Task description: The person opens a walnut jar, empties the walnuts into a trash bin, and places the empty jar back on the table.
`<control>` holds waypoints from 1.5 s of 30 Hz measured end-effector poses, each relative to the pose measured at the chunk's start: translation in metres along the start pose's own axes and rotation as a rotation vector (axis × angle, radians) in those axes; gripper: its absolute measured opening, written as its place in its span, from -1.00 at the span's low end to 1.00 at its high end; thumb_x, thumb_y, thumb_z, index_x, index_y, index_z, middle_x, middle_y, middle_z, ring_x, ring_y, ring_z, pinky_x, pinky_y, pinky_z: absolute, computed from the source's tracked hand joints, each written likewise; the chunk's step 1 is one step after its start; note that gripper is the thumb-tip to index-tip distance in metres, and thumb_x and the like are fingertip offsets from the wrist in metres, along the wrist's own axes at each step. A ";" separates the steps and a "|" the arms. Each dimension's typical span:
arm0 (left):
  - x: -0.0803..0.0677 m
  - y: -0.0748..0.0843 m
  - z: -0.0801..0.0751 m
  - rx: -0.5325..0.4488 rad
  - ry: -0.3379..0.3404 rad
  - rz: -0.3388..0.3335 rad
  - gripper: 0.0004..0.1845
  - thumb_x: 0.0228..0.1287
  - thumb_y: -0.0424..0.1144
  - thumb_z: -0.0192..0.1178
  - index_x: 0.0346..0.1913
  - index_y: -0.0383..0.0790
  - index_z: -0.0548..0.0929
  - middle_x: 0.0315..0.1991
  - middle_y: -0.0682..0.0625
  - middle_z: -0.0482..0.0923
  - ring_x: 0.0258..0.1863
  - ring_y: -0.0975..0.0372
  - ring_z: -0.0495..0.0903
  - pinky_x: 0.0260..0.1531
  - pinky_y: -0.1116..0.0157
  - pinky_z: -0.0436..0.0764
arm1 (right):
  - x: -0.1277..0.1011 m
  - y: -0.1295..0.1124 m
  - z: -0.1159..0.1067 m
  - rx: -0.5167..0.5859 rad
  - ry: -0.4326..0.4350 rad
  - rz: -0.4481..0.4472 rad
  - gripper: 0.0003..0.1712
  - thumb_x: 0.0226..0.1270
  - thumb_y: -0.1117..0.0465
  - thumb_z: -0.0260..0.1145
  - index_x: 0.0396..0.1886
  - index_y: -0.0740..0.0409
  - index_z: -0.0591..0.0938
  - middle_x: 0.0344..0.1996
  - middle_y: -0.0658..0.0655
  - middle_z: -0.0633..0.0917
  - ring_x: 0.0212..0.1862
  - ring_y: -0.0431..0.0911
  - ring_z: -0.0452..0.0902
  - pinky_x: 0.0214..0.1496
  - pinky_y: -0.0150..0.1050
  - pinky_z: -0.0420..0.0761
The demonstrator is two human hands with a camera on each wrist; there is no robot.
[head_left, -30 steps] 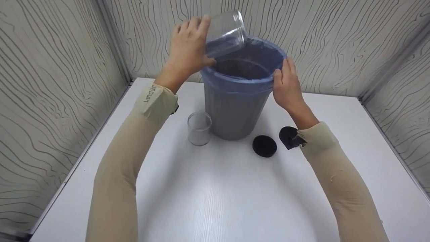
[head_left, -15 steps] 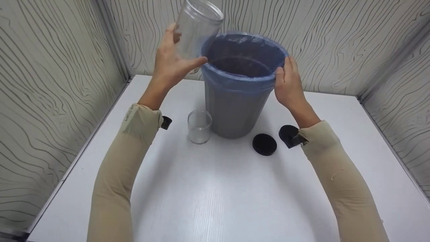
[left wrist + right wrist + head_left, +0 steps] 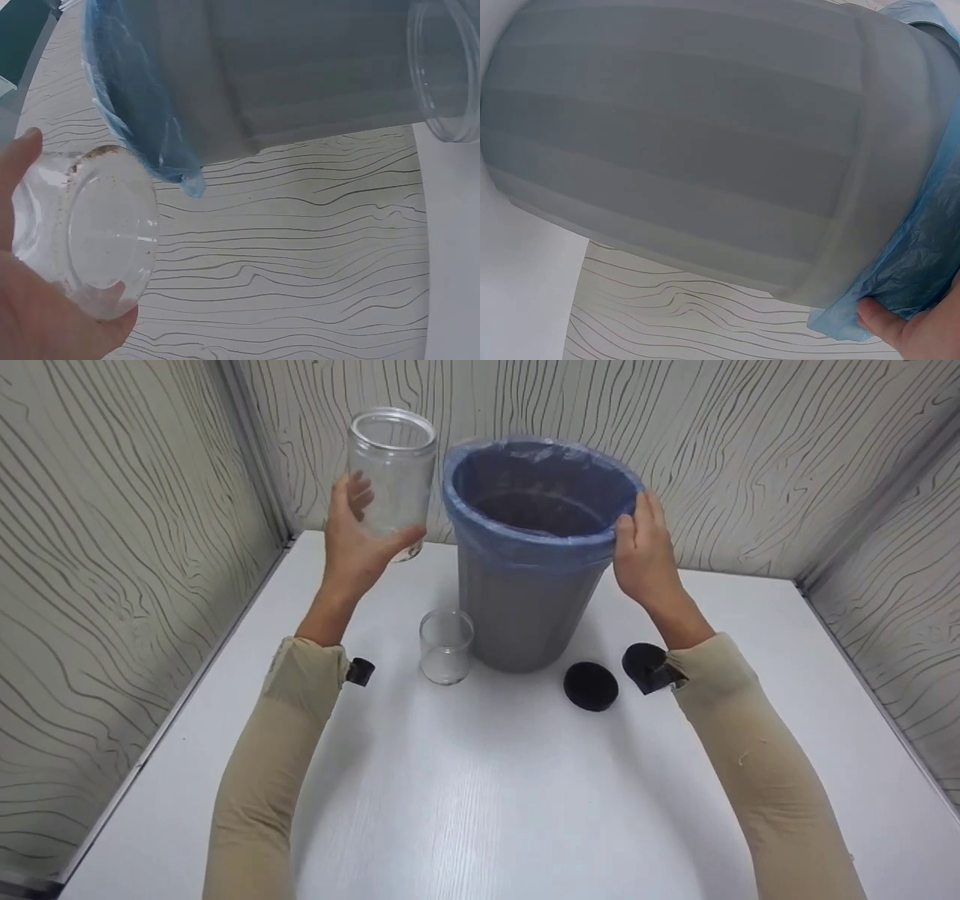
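Observation:
My left hand [image 3: 356,551] grips a clear glass jar [image 3: 394,484], held nearly upright in the air left of the trash can. In the left wrist view, brownish specks cling around the bottom of the jar [image 3: 112,225]. A grey trash can [image 3: 521,615] stands on the table, its rim lined with a blue trash bag [image 3: 540,547]. At the can's right rim, my right hand [image 3: 646,547] holds the edge, thumb outside over the bag. The right wrist view shows that thumb on the blue bag [image 3: 907,277]. Dark contents at the can's bottom are indistinct.
A second, smaller clear jar [image 3: 446,649] stands at the can's front left. Two black lids, one round lid [image 3: 591,686] and another lid [image 3: 642,664] partly behind the right cuff, lie right of the can. Patterned walls [image 3: 112,585] enclose the white table [image 3: 465,810].
My left hand has tipped the jar back from mouth-down over the can to nearly upright, and moved it left and lower, away from the rim. The right hand has stayed at the rim.

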State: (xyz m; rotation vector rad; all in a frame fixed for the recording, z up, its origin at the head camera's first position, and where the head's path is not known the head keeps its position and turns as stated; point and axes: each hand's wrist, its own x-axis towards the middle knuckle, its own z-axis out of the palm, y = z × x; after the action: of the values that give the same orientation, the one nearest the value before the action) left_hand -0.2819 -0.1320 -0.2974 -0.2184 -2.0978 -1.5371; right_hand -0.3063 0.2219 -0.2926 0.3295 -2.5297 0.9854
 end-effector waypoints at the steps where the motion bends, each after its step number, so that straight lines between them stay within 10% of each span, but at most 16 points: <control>1: -0.002 -0.006 -0.001 -0.011 0.002 -0.010 0.06 -0.17 -0.10 0.54 0.39 -0.22 0.13 0.29 -0.06 0.28 0.26 0.26 0.28 0.22 0.43 0.19 | 0.000 0.000 0.000 0.003 -0.005 -0.001 -0.30 0.49 0.05 -0.36 0.44 0.44 -0.05 0.45 0.34 -0.08 0.46 0.03 -0.24 0.44 -0.20 -0.18; 21: -0.037 -0.095 0.000 0.007 0.035 -0.219 0.07 -0.08 -0.08 0.48 0.41 -0.22 0.02 0.33 -0.08 0.21 0.32 0.12 0.17 0.28 0.13 0.19 | -0.001 -0.003 0.001 0.012 -0.011 -0.002 -0.30 0.49 0.05 -0.37 0.44 0.45 -0.07 0.45 0.34 -0.09 0.46 0.03 -0.25 0.44 -0.20 -0.19; 30: -0.045 -0.123 0.000 -0.007 0.015 -0.413 0.10 -0.07 -0.11 0.49 0.44 -0.16 -0.04 0.40 -0.06 0.13 0.37 0.13 0.10 0.30 0.18 0.16 | -0.001 -0.002 0.002 0.013 -0.010 -0.003 -0.30 0.49 0.04 -0.35 0.44 0.45 -0.06 0.45 0.34 -0.08 0.46 0.04 -0.25 0.44 -0.20 -0.19; 45: -0.051 -0.141 0.008 -0.002 -0.034 -0.542 0.10 -0.07 -0.19 0.47 0.45 -0.17 -0.07 0.43 -0.11 0.06 0.39 0.07 0.06 0.33 0.15 0.11 | -0.002 -0.002 -0.001 0.004 -0.018 0.008 -0.30 0.50 0.04 -0.35 0.44 0.43 -0.07 0.45 0.35 -0.09 0.47 0.05 -0.26 0.44 -0.20 -0.19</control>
State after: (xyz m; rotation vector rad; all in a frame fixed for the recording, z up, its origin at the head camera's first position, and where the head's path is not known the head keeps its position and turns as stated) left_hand -0.3011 -0.1633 -0.4427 0.3570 -2.3003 -1.8375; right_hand -0.3036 0.2211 -0.2910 0.3305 -2.5475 0.9947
